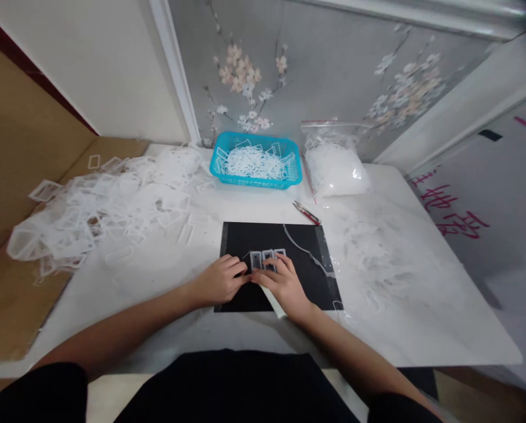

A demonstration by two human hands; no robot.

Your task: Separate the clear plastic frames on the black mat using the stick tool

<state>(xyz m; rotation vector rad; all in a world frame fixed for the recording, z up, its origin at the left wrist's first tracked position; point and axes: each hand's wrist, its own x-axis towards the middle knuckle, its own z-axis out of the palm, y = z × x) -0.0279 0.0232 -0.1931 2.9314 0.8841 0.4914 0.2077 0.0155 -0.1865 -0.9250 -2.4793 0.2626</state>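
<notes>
Three frames (267, 258) half-hidden under right hand (285, 285)

Plastic parts on a matt mat

The frame strip (267, 258) looks translucent white plastic, the black mat (289, 282) matt and smooth, the table (421, 305) glossy white; at 12 o'clock the basket (289, 176) is turquoise plastic mesh.

Desk layout
Mat (245, 238) at front centre; basket (255, 161) behind it, bag (337, 167) right, frame pile (104, 200) left.
</notes>
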